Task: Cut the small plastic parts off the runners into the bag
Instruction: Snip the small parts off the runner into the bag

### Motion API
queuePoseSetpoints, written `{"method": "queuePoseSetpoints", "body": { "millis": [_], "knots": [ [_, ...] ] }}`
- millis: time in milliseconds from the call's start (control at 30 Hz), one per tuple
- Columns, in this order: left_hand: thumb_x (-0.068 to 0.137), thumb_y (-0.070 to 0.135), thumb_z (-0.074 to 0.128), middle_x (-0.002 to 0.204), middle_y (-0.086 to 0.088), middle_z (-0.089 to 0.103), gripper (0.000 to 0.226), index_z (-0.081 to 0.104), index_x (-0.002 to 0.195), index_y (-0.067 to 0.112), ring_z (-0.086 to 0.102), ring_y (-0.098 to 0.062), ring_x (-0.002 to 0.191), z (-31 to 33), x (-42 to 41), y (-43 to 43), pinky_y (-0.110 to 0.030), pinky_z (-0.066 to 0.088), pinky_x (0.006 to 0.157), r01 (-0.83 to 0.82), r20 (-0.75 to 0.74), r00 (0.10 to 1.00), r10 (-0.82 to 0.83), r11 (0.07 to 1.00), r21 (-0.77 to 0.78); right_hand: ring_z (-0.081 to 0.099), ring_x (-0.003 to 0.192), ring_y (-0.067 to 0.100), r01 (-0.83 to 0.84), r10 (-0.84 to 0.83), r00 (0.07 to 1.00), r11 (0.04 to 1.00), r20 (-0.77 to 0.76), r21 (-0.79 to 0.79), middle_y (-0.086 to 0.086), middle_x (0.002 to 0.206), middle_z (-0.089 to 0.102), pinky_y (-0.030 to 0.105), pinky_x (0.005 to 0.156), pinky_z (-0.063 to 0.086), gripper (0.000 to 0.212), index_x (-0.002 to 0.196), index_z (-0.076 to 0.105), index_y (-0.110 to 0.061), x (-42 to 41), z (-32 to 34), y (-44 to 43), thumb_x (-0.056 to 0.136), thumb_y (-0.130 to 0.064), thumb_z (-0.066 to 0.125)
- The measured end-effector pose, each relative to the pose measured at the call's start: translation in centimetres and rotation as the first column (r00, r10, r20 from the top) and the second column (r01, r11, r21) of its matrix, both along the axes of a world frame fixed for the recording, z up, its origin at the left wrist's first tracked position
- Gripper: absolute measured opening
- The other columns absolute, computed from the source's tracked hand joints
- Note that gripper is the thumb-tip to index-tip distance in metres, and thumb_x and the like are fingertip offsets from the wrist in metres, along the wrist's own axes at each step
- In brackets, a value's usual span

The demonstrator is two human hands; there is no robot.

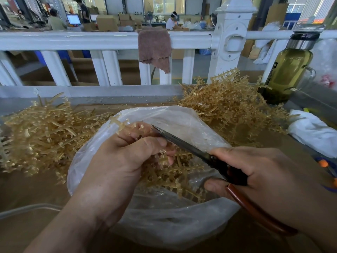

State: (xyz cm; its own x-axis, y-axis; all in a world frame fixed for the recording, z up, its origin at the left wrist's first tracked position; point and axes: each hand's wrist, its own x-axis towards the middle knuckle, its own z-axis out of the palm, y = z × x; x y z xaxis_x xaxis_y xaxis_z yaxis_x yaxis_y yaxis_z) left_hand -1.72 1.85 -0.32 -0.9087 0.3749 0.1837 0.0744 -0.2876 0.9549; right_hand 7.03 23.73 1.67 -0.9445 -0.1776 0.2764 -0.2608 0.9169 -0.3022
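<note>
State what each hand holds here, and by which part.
The left hand grips a bundle of runners around its upper part, over the bag. The right hand holds the scissors by their handles.

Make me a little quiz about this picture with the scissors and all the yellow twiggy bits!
1. True or false: the right hand holds the scissors.
2. How many piles of runners lie beside the bag? A one, B two, C four.
3. Fill the gap: a brown ___ hangs on the white railing.
Key: 1 true. 2 B: left pile, right pile. 3 cloth.
</note>
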Motion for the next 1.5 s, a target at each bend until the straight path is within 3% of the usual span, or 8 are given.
{"method": "queuePoseSetpoints", "body": {
  "millis": [200, 533, 1000, 1167, 1333, 1500],
  "knots": [
    [0.072, 0.009, 0.068, 0.075, -0.011, 0.075, 0.014, 0.081, 0.075, 0.012, 0.072, -0.017, 0.066, 0.6, 0.4, 0.3, -0.02, 0.055, 0.06, -0.005, 0.048, 0.999, 0.004, 1.0, 0.002, 0.055, 0.07, -0.003, -0.025, 0.025, 1.0, 1.0, 0.0, -0.011, -0.021, 0.07, 0.055, 0.009, 0.062, 0.042, 0.037, 0.093, 0.062, -0.038, -0.1, -0.2, 0.1, 0.083, -0.071, 0.05],
    [0.072, 0.011, 0.068, 0.071, -0.009, 0.071, 0.012, 0.079, 0.071, 0.012, 0.068, -0.017, 0.066, 0.7, 0.3, 0.1, -0.022, 0.054, 0.061, 0.003, 0.013, 1.0, -0.002, 0.996, -0.093, 0.054, 0.071, -0.006, -0.041, 0.041, 0.999, 0.999, 0.017, 0.0, -0.023, 0.072, 0.053, 0.009, 0.066, 0.042, 0.037, 0.096, 0.061, -0.041, -0.3, -0.3, 0.6, 0.082, -0.073, 0.049],
    [0.076, 0.009, 0.066, 0.07, -0.006, 0.071, 0.015, 0.08, 0.075, 0.016, 0.068, -0.014, 0.063, 0.4, 0.2, -0.1, -0.02, 0.053, 0.058, 0.05, -0.006, 0.999, -0.05, 0.997, -0.06, 0.056, 0.072, -0.003, -0.03, 0.03, 0.999, 0.999, 0.01, 0.01, -0.022, 0.07, 0.056, 0.015, 0.07, 0.045, 0.04, 0.09, 0.062, -0.036, -0.3, -0.3, 0.4, 0.081, -0.071, 0.047],
    [0.069, 0.022, 0.075, 0.074, -0.008, 0.07, 0.011, 0.079, 0.078, 0.017, 0.067, -0.017, 0.068, 0.2, -0.1, -0.3, -0.022, 0.053, 0.06, 0.061, 0.035, 0.998, -0.058, 0.994, -0.085, 0.056, 0.07, -0.002, -0.023, 0.023, 0.999, 1.0, 0.04, 0.003, -0.019, 0.07, 0.056, 0.014, 0.064, 0.044, 0.039, 0.087, 0.061, -0.034, -0.4, -0.4, 0.7, 0.081, -0.071, 0.049],
    [0.082, 0.027, 0.065, 0.072, -0.016, 0.068, 0.018, 0.075, 0.078, 0.013, 0.064, -0.025, 0.062, -0.1, -0.4, -0.2, -0.025, 0.052, 0.057, -0.036, 0.028, 0.999, 0.039, 0.993, -0.111, 0.056, 0.068, 0.0, -0.018, 0.019, 0.999, 1.0, 0.047, -0.024, -0.016, 0.072, 0.056, 0.015, 0.06, 0.041, 0.038, 0.083, 0.058, -0.033, -0.6, -0.5, 0.7, 0.08, -0.071, 0.053],
    [0.083, 0.031, 0.067, 0.074, -0.01, 0.066, 0.021, 0.074, 0.084, 0.011, 0.06, -0.021, 0.061, -0.2, -0.4, -0.4, -0.027, 0.048, 0.061, -0.058, -0.013, 0.998, 0.057, 0.986, -0.157, 0.058, 0.072, 0.001, -0.009, 0.011, 0.999, 0.999, 0.045, -0.038, -0.018, 0.076, 0.06, 0.021, 0.069, 0.045, 0.044, 0.09, 0.061, -0.037, -0.6, -0.7, 0.6, 0.077, -0.077, 0.047]
  ]
}}
